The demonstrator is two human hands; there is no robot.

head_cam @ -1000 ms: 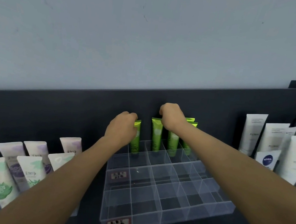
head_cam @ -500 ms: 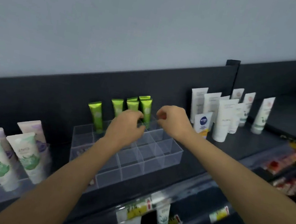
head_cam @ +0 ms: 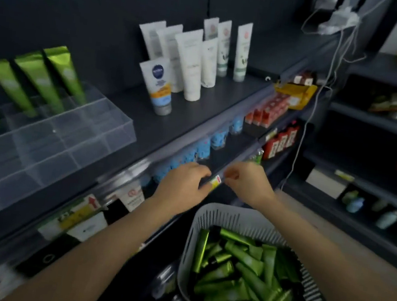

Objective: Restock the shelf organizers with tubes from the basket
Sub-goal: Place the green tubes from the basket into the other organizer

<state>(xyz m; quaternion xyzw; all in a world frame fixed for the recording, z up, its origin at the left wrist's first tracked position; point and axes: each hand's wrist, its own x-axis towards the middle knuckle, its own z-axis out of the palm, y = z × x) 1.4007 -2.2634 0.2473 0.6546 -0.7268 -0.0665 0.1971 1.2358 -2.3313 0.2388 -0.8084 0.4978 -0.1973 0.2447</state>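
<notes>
A clear acrylic organizer sits on the dark top shelf at the left, with several green tubes standing in its back row. A white slotted basket at the lower right is full of green tubes. My left hand and my right hand hover side by side above the basket's far rim, in front of the shelf edge. Both hold nothing, and their fingers are loosely curled.
White tubes and a blue-capped tube stand on the top shelf right of the organizer. Lower shelves hold blue-patterned cups and red packets. White cables hang at the right, beside another dark shelf unit.
Both hands left the tubes in the organizer's back row and dropped down to the right, empty. The view swung right and down, so the basket came into sight.
</notes>
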